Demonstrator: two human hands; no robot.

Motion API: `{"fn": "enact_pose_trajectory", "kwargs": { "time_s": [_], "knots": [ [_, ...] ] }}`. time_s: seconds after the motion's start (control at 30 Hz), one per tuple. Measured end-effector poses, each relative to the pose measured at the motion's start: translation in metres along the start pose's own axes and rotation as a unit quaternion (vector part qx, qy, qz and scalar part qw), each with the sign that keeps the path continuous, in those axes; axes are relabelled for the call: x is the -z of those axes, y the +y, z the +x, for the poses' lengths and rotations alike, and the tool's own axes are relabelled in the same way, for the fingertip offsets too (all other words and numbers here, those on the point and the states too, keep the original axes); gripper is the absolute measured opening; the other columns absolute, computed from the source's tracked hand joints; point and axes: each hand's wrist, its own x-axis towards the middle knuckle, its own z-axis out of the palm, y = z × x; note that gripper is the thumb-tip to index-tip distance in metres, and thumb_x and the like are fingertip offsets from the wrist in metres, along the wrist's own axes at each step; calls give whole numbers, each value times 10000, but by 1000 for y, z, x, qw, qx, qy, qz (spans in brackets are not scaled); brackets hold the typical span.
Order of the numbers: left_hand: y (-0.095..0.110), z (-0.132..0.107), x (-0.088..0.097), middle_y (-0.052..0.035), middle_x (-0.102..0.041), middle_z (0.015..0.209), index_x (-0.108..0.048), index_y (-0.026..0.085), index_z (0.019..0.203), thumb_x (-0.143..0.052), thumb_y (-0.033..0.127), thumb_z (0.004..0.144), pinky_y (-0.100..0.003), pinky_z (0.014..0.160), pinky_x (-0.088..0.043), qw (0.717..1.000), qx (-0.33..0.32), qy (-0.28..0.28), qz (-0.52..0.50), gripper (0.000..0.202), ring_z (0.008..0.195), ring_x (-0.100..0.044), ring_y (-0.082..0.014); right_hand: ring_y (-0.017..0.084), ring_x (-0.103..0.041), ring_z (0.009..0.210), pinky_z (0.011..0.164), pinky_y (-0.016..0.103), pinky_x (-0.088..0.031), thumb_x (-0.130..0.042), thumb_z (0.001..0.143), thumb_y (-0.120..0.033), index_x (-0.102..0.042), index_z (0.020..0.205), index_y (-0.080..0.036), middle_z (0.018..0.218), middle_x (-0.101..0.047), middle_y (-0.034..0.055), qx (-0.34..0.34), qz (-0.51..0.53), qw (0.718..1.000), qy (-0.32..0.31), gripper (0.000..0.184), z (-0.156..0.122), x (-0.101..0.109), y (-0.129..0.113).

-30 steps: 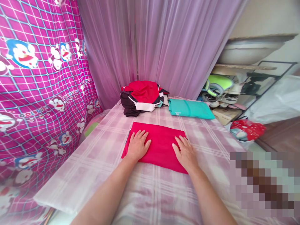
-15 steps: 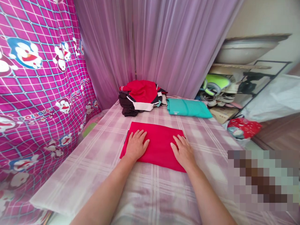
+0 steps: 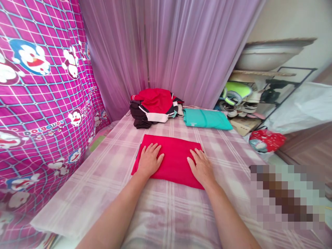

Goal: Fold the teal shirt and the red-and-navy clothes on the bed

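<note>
A red garment (image 3: 173, 159), folded into a flat rectangle, lies on the plaid bedsheet (image 3: 103, 180) in front of me. Flat on its left part rests my left hand (image 3: 149, 160), fingers stretched out and pointing away from me. My right hand (image 3: 201, 166) lies on the garment's right edge with its fingers extended. Neither hand grips the cloth. A thin dark strip shows at the garment's left edge. What kind of garment it is cannot be made out in this fold.
Beyond the garment is a heap of red, black and white clothes (image 3: 157, 103). Beside it lies a folded teal cloth (image 3: 207, 119). Purple curtains (image 3: 166, 45) hang behind, and a pink patterned curtain (image 3: 52, 103) on the left. A shelf with shoes (image 3: 251, 107) stands at right.
The view has shifted very slightly. Both hands stay flat on the red garment, with no clear movement.
</note>
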Motion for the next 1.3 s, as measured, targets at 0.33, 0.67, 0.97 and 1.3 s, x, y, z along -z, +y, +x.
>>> {"fn": "enact_pose_trajectory", "kwargs": {
  "time_s": [0.33, 0.67, 0.97, 1.3],
  "knots": [
    [-2, 0, -1, -60, -524, 1485, -530, 249, 1411, -392, 451, 987, -512, 1196, -277, 1000, -3, 2, -5, 490, 1418, -411, -256, 298, -436, 1368, 1087, 505, -400, -353, 976, -394, -597, 1355, -166, 1452, -531, 144, -3, 5, 1000, -1, 505, 0, 0, -1],
    [-2, -1, -1, -62, -524, 1485, -530, 255, 1414, -400, 448, 986, -519, 1192, -287, 1000, -4, 6, -3, 486, 1416, -413, -260, 289, -440, 1366, 1089, 499, -397, -366, 974, -391, -598, 1354, -193, 1451, -534, 128, 2, 3, 1000, 4, 487, 0, -2, 1],
    [-2, 0, -2, -62, -518, 1490, -529, 247, 1412, -395, 446, 988, -519, 1193, -283, 1000, -2, 5, -7, 487, 1418, -409, -259, 294, -445, 1366, 1096, 478, -397, -363, 982, -386, -599, 1352, -144, 1449, -531, 151, -1, -7, 1000, -4, 501, 0, 2, -3],
    [-2, 0, -2, -61, -517, 1492, -525, 234, 1412, -389, 448, 987, -517, 1197, -273, 1000, 0, 1, -10, 495, 1422, -401, -260, 294, -449, 1363, 1094, 489, -399, -370, 983, -377, -597, 1353, -161, 1452, -532, 143, -2, -7, 1000, -3, 484, 0, 2, -3]
  ]
}}
